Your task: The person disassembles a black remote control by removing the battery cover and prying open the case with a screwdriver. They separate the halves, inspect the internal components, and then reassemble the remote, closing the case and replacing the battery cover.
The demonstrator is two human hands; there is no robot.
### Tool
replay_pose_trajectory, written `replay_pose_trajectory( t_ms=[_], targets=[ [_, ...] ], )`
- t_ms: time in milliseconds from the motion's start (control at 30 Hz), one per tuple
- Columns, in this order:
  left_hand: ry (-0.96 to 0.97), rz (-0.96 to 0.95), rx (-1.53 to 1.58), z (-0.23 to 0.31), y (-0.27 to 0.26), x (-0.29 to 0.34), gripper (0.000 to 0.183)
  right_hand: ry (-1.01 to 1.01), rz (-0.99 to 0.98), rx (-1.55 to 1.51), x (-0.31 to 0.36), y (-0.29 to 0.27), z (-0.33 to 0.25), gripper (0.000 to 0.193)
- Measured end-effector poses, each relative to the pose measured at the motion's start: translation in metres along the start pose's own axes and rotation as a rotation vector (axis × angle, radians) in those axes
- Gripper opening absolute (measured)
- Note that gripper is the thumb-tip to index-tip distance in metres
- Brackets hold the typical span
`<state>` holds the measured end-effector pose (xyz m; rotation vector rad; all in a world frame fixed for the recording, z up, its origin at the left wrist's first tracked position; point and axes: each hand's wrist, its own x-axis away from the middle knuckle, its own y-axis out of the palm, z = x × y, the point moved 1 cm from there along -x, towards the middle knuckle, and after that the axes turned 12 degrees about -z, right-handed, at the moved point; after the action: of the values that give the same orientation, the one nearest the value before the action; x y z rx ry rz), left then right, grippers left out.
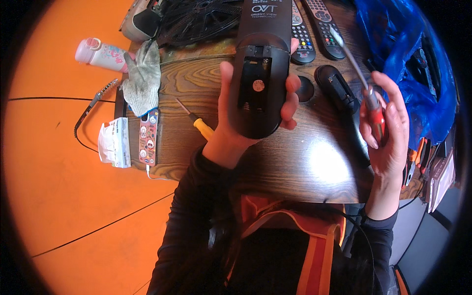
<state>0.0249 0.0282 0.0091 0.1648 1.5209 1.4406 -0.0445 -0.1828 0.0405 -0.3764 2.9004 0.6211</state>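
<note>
My left hand [227, 129] grips a black remote control [265, 35], its back turned up and its battery bay uncovered. No batteries sit in the bay, and a small round sticker shows inside. To the right, my right hand [391, 135] holds a screwdriver [353, 63] by its red handle, the metal shaft slanting up and left, apart from the remote. Between the hands, a second black remote [330, 78] lies back up on the table [290, 167], its bay also uncovered. A yellow-handled screwdriver [202, 128] rests beside my left wrist.
Two button-side-up remotes [303, 44] [324, 24] lie at the back. A blue plastic bag [435, 110] covers the right side, with pliers [412, 164] below it. Along the left edge are a glove [142, 76], a pink bottle [105, 55], a phone [149, 140] and a tissue pack [118, 145].
</note>
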Motion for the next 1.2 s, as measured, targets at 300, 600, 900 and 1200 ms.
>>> replay_pose_trajectory(
  t_ms=[300, 600, 900, 1200],
  targets=[
    [0.059, 0.247, 0.149, -0.002, 0.005, -0.002, 0.052, -0.068, 0.034, 0.049, -0.004, 0.0, -0.002, 0.043],
    [0.041, 0.181, 0.257, -0.002, 0.005, -0.002, 0.046, -0.016, -0.06, 0.045, 0.002, 0.003, -0.003, 0.04],
    [-0.001, 0.238, 0.081, -0.002, 0.004, 0.0, 0.048, -0.009, -0.061, 0.12, 0.001, 0.002, -0.004, 0.035],
    [-0.076, 0.345, -0.259, -0.002, 0.01, 0.0, 0.049, -0.034, -0.018, 0.083, 0.003, 0.0, -0.008, 0.035]
  ],
)
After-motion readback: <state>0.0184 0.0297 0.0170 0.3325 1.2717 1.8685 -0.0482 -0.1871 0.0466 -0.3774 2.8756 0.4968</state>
